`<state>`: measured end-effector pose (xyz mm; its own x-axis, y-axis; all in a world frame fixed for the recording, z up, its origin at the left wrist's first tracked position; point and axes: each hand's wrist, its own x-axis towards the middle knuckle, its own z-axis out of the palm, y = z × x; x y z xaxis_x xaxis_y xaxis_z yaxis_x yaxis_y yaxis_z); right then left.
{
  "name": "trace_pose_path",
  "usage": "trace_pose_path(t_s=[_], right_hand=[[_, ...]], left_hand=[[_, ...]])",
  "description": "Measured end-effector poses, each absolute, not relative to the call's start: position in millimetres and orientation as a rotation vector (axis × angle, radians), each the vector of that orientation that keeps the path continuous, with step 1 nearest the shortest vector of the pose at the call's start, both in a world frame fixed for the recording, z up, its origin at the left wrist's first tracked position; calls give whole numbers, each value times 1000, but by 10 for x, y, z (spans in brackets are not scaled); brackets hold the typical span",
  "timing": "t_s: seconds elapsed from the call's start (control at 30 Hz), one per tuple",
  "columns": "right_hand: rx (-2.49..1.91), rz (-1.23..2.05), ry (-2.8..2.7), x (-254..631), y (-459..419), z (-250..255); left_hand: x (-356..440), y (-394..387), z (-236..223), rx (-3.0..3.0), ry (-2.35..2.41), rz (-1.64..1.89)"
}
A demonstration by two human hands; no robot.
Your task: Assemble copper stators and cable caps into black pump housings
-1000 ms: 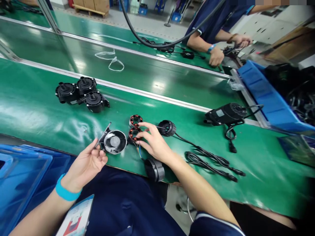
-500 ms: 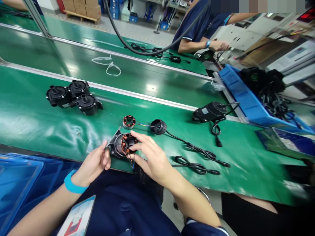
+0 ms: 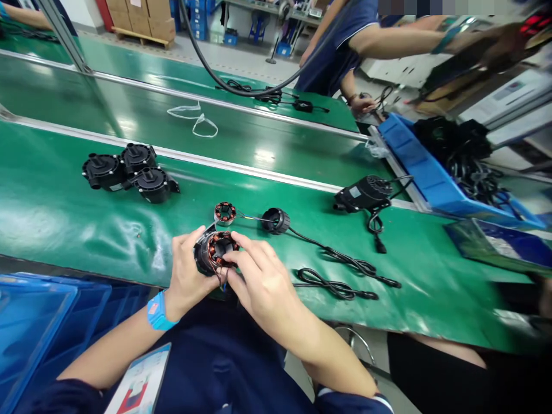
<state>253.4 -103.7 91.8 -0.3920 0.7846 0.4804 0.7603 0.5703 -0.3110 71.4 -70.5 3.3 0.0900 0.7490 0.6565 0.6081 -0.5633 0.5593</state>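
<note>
My left hand (image 3: 190,267) is wrapped round a black pump housing (image 3: 202,253) near the table's front edge. A copper-wound stator (image 3: 214,248) sits at the housing's open end, and my right hand (image 3: 261,276) grips its rim with thumb and fingers. Thin wires hang below the stator. Just beyond lies a second stator (image 3: 225,213), joined by coloured wires to a black ring-shaped cap (image 3: 276,221). From that cap a black cable (image 3: 349,261) runs right, and another coiled cable (image 3: 332,286) lies nearer me.
Several black pumps (image 3: 149,183) stand together at left; another pump (image 3: 364,194) with a cord lies at right. A blue bin (image 3: 425,164) holds black parts. A metal rail (image 3: 241,168) crosses the green table. Another person's arm (image 3: 397,43) reaches across at upper right.
My left hand has moved from the bracket edge to wrap round the housing's side. The housing has turned, its open end facing more upward. My right hand keeps its grip on the stator.
</note>
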Motion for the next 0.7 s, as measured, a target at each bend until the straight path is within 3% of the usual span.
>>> trace_pose_path(t_s=[0.5,0.7], right_hand=[[-1315,-388,-2337,2344,-1165,1035],[-1150,-86,-2451,2607,-1067,1090]], left_hand=[[742,-754,43,2311,1359,1548],[634,-707,-34,2228,1315,1523]])
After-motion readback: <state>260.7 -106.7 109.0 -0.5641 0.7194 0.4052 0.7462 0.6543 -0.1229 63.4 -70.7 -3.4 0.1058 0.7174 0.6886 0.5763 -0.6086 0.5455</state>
